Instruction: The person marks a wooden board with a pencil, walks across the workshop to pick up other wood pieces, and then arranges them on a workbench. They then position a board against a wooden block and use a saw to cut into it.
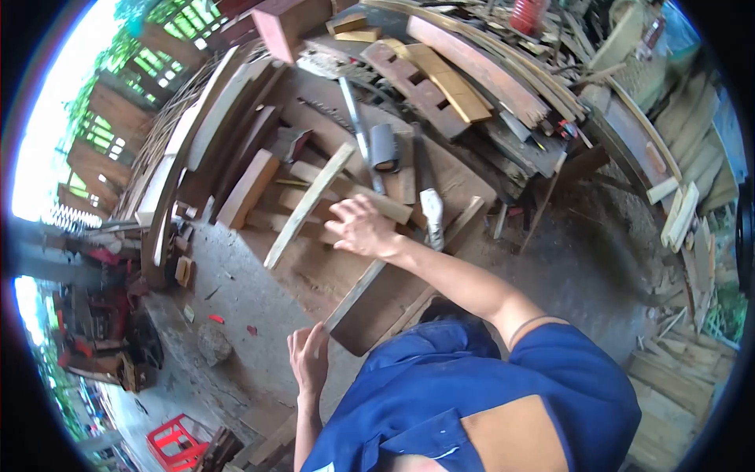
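Note:
My left hand (309, 358), at the bench's near left corner, has its fingers closed on the lower end of a thin wooden strip (355, 296). That strip runs up toward my right wrist. My right hand (362, 228) is spread over several short wooden blocks, its fingers apart and nothing visibly gripped. Just left of it, a pale rough stick (309, 206) lies diagonally across the blocks. Beyond the fingers are a dark grey cylindrical object (384, 148) and a long metal bar (355, 126). A white-wrapped tool handle (432, 214) lies right of my right hand.
The brown workbench (295, 271) carries more timber, including a thick block (249, 189) on the left. Notched beams (417, 86) and curved planks (480, 67) are stacked at the far side. A red plastic stool (179, 442) stands on the floor at lower left.

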The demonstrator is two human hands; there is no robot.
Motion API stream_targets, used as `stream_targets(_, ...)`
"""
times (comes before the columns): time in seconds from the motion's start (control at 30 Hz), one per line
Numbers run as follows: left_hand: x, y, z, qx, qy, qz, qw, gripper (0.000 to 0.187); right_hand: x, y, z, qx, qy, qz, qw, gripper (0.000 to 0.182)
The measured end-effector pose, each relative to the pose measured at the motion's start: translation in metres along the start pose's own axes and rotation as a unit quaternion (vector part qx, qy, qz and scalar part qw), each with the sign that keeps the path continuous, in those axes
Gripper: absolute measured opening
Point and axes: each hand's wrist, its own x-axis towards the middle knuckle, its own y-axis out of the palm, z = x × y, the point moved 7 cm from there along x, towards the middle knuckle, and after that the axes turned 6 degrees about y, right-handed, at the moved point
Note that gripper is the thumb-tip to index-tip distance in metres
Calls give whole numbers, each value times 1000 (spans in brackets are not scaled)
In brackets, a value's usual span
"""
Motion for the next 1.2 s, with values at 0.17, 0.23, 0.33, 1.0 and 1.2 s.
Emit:
stream_targets(0.17,-5,11,-22,40,-50,-27,998,34,12,8,-8,-3,-41,-22,999,37)
stream_targets(0.23,0,13,-34,45,-71,-29,996,34,14,-10,-5,8,-60,-56,997,31)
stream_targets(0.33,5,23,-42,42,-93,-32,994,34,19,-9,-13,124,-74,-18,989,23)
stream_targets(1.0,-38,15,-15,27,-215,-114,970,70,240,59,-8,-49,36,129,990,27)
stream_targets(1.2,-49,20,2,-27,-215,-146,965,47,242,80,-30,-31,80,133,987,29)
